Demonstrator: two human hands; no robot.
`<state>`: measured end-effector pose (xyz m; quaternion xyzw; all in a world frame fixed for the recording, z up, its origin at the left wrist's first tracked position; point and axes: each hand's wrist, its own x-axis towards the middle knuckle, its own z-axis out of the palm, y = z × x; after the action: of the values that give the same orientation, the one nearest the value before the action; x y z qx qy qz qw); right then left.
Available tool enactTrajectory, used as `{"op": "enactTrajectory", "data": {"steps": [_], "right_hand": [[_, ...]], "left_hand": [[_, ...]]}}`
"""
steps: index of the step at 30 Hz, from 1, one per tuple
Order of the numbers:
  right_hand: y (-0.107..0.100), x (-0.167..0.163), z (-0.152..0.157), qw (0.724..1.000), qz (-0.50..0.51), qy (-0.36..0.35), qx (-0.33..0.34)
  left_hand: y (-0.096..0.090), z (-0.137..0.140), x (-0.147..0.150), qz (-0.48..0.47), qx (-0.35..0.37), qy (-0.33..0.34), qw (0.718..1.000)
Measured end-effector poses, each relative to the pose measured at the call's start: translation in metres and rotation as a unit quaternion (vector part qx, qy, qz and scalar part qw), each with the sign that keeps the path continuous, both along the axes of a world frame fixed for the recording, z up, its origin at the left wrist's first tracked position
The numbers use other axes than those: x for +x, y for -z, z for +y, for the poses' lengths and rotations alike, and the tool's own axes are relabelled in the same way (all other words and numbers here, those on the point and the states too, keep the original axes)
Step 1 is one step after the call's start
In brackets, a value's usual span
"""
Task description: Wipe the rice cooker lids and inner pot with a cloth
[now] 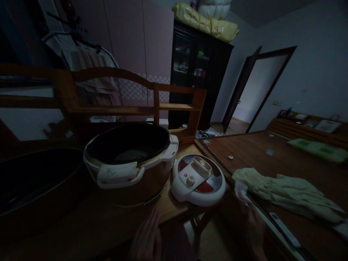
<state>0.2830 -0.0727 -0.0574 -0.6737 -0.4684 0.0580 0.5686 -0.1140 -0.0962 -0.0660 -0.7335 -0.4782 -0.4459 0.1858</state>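
My left hand (148,235) is low in the middle, fingers stretched out and holding nothing, by the front edge of the wooden desk (168,214). In front of it stands an electric pressure cooker (130,185), its top uncovered and the dark inner pot (133,148) showing. To the cooker's right lies its white lid (201,181), handle and valve facing up. At the lower right, my right hand (254,223) is shut on a crumpled white tissue (241,192), slightly blurred, beside the bed edge. A large dark pot (40,181) is at the far left.
A wooden shelf rail (116,108) runs along the desk's back. On the right, the brown bed surface (244,148) holds a pale green garment (288,192), a white thermometer-like strip (285,229) and a small round white piece (230,157). A dark cabinet (198,79) stands behind.
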Motion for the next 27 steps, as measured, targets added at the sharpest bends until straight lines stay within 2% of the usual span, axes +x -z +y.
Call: {"op": "enactTrajectory", "data": {"steps": [2,7,10,14,22,27], "right_hand": [[-0.007,-0.004,0.008,0.996,0.078,0.037,0.013],[-0.022,-0.039,0.027,0.99,0.119,-0.052,0.05],[-0.019,-0.058,0.031,0.988,0.139,-0.046,0.051],[-0.011,-0.066,0.027,0.986,0.156,-0.032,0.056],[-0.015,-0.077,0.007,0.996,0.032,-0.071,0.039],[-0.018,-0.085,-0.002,0.989,-0.076,-0.127,0.03]], "left_hand": [[-0.001,0.001,0.0,-0.013,-0.001,-0.001,1.0],[0.001,0.001,0.0,-0.006,0.013,0.008,1.0],[0.004,0.001,0.002,-0.022,0.01,-0.007,1.0],[0.007,0.001,0.004,-0.029,0.011,-0.013,0.999],[0.011,0.004,0.0,-0.021,0.022,-0.005,1.0],[0.012,0.004,0.001,-0.024,0.025,-0.016,0.999]]}}
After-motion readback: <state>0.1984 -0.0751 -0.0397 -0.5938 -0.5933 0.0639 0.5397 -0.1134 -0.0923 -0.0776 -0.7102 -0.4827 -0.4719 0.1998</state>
